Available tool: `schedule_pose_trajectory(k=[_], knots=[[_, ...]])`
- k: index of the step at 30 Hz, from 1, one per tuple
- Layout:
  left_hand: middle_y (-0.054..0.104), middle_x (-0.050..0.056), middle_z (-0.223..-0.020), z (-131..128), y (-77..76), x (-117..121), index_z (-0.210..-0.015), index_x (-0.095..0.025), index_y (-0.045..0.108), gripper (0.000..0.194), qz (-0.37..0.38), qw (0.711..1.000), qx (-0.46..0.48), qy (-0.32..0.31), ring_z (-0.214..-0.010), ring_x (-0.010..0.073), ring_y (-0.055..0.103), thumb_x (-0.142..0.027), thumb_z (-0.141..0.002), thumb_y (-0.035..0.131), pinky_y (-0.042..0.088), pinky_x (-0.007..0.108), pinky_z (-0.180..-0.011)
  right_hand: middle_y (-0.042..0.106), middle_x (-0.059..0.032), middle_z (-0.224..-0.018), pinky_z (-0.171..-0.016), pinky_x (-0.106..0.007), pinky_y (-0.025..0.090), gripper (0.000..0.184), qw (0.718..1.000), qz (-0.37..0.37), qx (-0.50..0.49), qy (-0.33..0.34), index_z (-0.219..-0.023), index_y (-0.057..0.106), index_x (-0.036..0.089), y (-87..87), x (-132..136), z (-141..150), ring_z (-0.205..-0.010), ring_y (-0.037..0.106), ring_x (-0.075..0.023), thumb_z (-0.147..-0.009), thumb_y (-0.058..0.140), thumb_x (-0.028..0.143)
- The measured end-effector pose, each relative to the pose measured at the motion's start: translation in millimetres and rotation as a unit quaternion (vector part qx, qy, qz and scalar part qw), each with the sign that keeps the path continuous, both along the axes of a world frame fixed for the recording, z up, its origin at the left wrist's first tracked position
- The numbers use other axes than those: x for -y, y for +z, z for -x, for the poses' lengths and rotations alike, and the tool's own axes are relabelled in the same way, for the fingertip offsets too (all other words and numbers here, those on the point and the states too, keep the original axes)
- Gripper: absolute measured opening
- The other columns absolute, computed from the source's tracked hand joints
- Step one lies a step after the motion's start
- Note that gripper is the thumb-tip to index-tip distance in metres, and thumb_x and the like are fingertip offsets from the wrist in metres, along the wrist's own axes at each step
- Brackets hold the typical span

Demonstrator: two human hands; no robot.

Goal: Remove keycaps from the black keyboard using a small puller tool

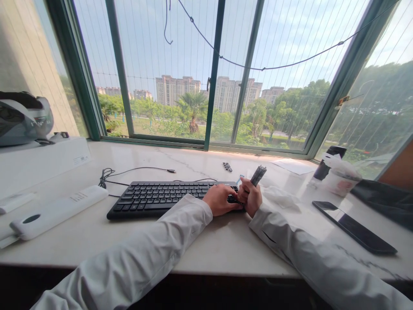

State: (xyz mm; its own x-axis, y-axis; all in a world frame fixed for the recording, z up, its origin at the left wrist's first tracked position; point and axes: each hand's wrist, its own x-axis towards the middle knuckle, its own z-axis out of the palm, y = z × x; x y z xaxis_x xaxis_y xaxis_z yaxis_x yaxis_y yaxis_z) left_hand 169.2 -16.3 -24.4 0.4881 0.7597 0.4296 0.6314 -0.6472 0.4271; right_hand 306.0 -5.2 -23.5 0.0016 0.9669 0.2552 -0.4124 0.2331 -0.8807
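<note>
A black keyboard [161, 199] lies on the pale stone-patterned countertop, its right end partly covered by my hands. My left hand [221, 199] rests over that end, thumb and fingers apart with keys showing between them. Beside it, my right hand [251, 196] is closed around a dark grey, stick-like tool [258, 175]. The tool's upper end points up and to the right; its lower end is hidden by my fingers, close to the keys. Behind the keyboard sits a small group of loose black keycaps [227, 166].
A black cable [106, 174] coils at the keyboard's left. Further left are a long white device [64, 211] and a white box [45, 161] carrying a helmet-like object [24, 118]. On the right lie a phone [355, 228], crumpled clear plastic [282, 198] and a plastic-wrapped cup [340, 178].
</note>
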Motion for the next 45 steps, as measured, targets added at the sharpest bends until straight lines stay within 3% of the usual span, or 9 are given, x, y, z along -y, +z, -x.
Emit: schedule_pose_trajectory(k=[11, 19, 27, 33, 40, 45], knots=[[0.072, 0.001, -0.091, 1, -2.8, -1, -0.093, -0.028, 0.076, 0.033, -0.002, 1.0, -0.001, 0.0, -0.09, 0.0208, 0.063, -0.053, -0.074, 0.068, 0.046, 0.029, -0.082, 0.02, 0.0104, -0.037, -0.03, -0.022, 0.014, 0.049, 0.997, 0.043, -0.024, 0.056, -0.052, 0.023, 0.024, 5.0, -6, -6, -0.031, 0.014, -0.0049, -0.075, 0.063, 0.039], [0.073, 0.001, -0.097, 2, 3.7, 5, -0.098, -0.028, 0.074, 0.037, -0.019, 1.0, -0.011, 0.014, -0.095, 0.0229, 0.062, -0.055, -0.073, 0.069, 0.046, 0.032, -0.085, 0.024, 0.0088, -0.04, -0.032, -0.023, 0.02, 0.047, 0.996, 0.052, -0.009, 0.067, -0.052, 0.025, 0.023, 4.1, -12, -12, -0.033, 0.02, -0.0056, -0.074, 0.063, 0.039], [0.072, 0.0, -0.095, 0, 8.7, 10, -0.094, -0.025, 0.067, 0.035, -0.048, 0.998, -0.017, 0.031, -0.093, 0.0234, 0.063, -0.05, -0.071, 0.074, 0.044, 0.034, -0.086, 0.029, 0.0064, -0.048, -0.038, -0.022, 0.031, 0.046, 0.991, 0.085, -0.075, 0.075, -0.052, 0.025, 0.021, 8.3, -15, -17, -0.04, 0.029, -0.0062, -0.071, 0.065, 0.033], [0.071, -0.001, -0.088, -1, 9.4, 11, -0.086, -0.022, 0.063, 0.031, -0.077, 0.996, -0.026, 0.02, -0.087, 0.0212, 0.063, -0.046, -0.071, 0.076, 0.041, 0.035, -0.085, 0.031, 0.0054, -0.049, -0.038, -0.023, 0.032, 0.045, 0.978, 0.126, -0.149, 0.076, -0.052, 0.025, 0.021, 13.4, -13, -18, -0.042, 0.029, -0.0074, -0.071, 0.065, 0.027], [0.073, -0.003, -0.089, -1, 8.8, 11, -0.094, -0.025, 0.068, 0.031, -0.066, 0.997, -0.024, 0.011, -0.086, 0.0185, 0.065, -0.049, -0.074, 0.073, 0.043, 0.032, -0.082, 0.031, 0.0055, -0.048, -0.04, -0.021, 0.032, 0.046, 0.978, 0.055, -0.19, 0.068, -0.055, 0.021, 0.02, 22.0, -12, -28, -0.042, 0.03, -0.0066, -0.074, 0.062, 0.024], [0.074, -0.003, -0.09, -2, 7.5, 10, -0.1, -0.026, 0.07, 0.026, -0.058, 0.998, -0.034, -0.002, -0.087, 0.0186, 0.066, -0.041, -0.078, 0.071, 0.045, 0.03, -0.081, 0.031, 0.0059, -0.048, -0.04, -0.021, 0.031, 0.046, 0.983, 0.046, -0.165, 0.066, -0.056, 0.02, 0.02, 22.7, -14, -29, -0.041, 0.029, -0.0064, -0.076, 0.061, 0.025]])
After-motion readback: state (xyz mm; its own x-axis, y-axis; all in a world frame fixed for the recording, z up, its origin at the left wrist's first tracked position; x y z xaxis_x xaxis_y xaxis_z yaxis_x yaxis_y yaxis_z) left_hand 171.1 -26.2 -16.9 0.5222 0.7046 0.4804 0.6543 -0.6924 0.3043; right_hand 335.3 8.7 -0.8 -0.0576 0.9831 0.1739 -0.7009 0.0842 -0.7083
